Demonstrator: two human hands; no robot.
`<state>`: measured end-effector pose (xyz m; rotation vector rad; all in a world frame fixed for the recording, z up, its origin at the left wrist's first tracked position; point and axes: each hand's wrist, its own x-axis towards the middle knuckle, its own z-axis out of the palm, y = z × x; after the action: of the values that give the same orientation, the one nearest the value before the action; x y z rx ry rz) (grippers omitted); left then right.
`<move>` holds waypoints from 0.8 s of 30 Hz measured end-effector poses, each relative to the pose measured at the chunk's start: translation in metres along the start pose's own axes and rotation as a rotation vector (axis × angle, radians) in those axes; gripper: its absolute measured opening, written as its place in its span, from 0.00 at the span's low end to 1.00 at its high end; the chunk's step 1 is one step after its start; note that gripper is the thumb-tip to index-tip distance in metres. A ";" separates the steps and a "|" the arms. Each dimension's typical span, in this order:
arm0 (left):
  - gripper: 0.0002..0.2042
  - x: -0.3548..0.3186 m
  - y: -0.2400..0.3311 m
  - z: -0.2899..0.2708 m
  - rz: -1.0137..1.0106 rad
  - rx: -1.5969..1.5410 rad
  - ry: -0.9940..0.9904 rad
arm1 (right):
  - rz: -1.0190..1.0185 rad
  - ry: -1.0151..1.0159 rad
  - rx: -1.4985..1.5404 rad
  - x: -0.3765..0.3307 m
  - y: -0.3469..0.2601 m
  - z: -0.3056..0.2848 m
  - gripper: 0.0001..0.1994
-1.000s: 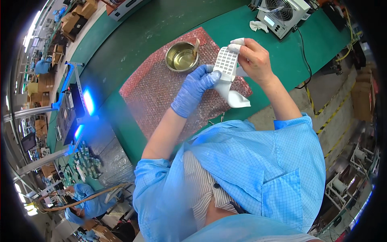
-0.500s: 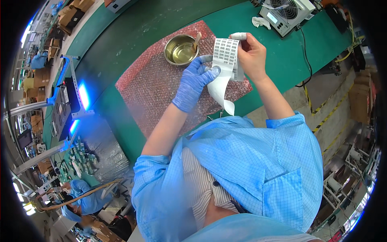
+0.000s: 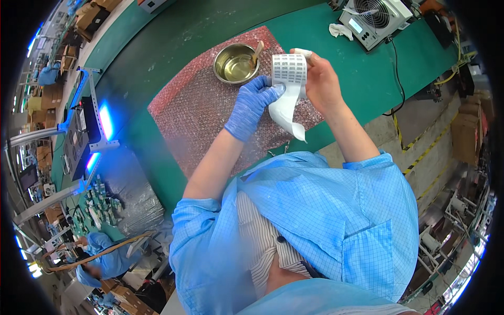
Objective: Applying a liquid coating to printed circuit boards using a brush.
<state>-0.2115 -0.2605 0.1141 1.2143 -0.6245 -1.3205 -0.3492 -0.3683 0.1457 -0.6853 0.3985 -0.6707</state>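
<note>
Paper, thin and limp: the label sheet point(image 3: 289, 70) stands upright between both my hands over the pink bubble wrap point(image 3: 210, 113). My bare right hand point(image 3: 320, 79) pinches its right edge; my gloved left hand point(image 3: 252, 102) closes its grip on the lower left edge. Its backing tail curls down below. Edges look safest; it would crease easily. Just beyond sits a metal bowl point(image 3: 236, 63) on the green table point(image 3: 367, 84).

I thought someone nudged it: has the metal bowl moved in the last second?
No. The metal bowl sits at the same far corner of the pink bubble wrap, beside the held label sheet.
</note>
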 end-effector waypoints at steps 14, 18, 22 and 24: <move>0.15 0.002 0.001 0.007 -0.006 0.355 0.032 | -0.080 0.145 -0.208 -0.002 0.017 -0.017 0.12; 0.18 -0.001 0.008 0.009 -0.039 0.529 0.024 | -0.144 0.191 -0.153 -0.001 0.022 -0.021 0.11; 0.24 -0.002 0.001 0.009 0.006 0.522 0.022 | -0.153 0.221 -0.124 0.000 0.024 -0.025 0.12; 0.27 0.000 -0.004 0.009 0.031 0.463 0.034 | -0.094 0.208 -0.123 0.000 0.024 -0.027 0.13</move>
<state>-0.2208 -0.2625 0.1129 1.5874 -0.9555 -1.1598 -0.3529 -0.3665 0.1097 -0.7569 0.6057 -0.8147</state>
